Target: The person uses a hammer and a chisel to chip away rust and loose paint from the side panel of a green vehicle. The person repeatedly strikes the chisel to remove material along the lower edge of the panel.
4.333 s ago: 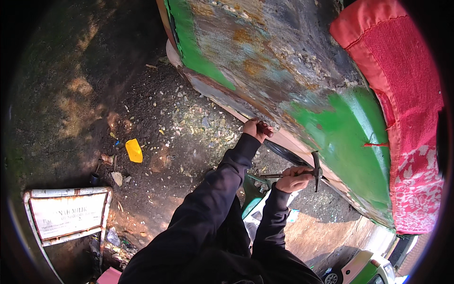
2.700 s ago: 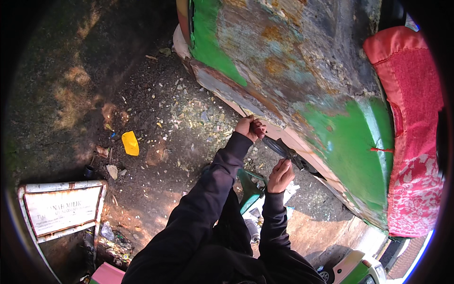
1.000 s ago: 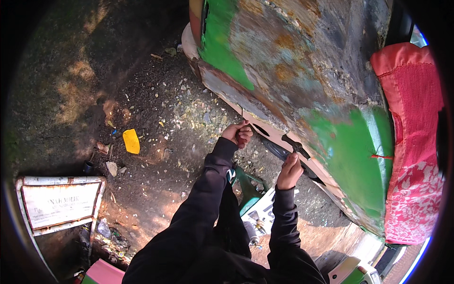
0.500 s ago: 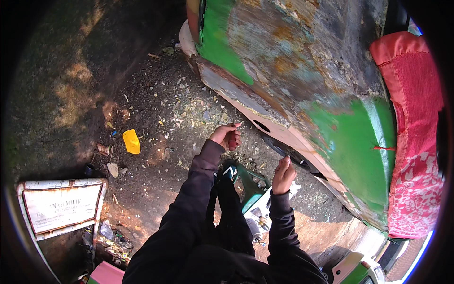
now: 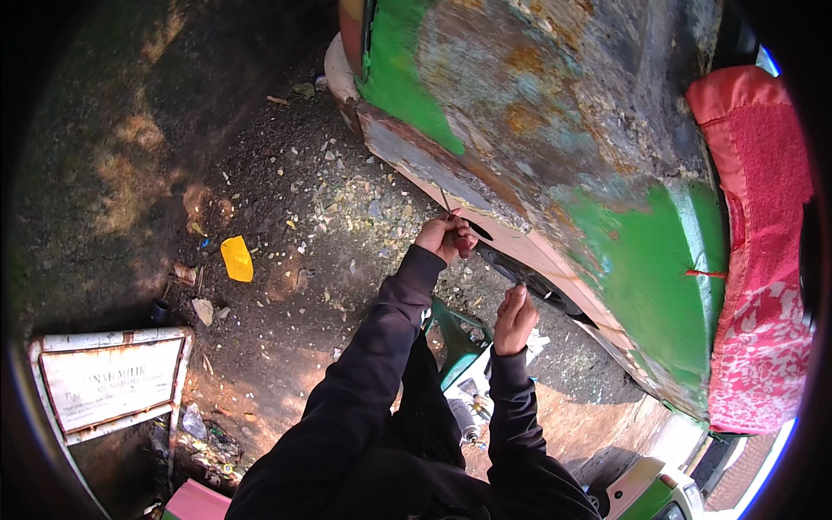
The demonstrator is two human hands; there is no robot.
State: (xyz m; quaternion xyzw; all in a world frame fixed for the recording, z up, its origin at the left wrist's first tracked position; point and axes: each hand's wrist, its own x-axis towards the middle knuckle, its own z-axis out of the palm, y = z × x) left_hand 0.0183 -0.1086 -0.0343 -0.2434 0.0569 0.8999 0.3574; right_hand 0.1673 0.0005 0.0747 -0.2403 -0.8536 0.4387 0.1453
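My left hand (image 5: 444, 238) is closed around what looks like a screwdriver (image 5: 462, 246), with a dark red handle and a thin shaft. The shaft points up toward the lower edge of a vehicle's body panel (image 5: 520, 113), which is green with worn, rusty and bare patches. Whether its tip touches the panel is hard to see. My right hand (image 5: 516, 319) is closed with the thumb on top, apart from the panel and below the dark wheel (image 5: 542, 289). What lies inside those fingers, if anything, is hidden.
A green stool (image 5: 455, 342) stands by my legs, near a spray can (image 5: 465, 420). Paint flakes (image 5: 347, 199) and a yellow scrap (image 5: 237, 259) litter the ground. A rusty-framed sign (image 5: 113, 381) stands at left; red patterned cloth (image 5: 754, 260) hangs at right.
My left hand has moved right and up toward the panel's lower edge, and the tool's shaft now shows. My right hand has shifted slightly to the left.
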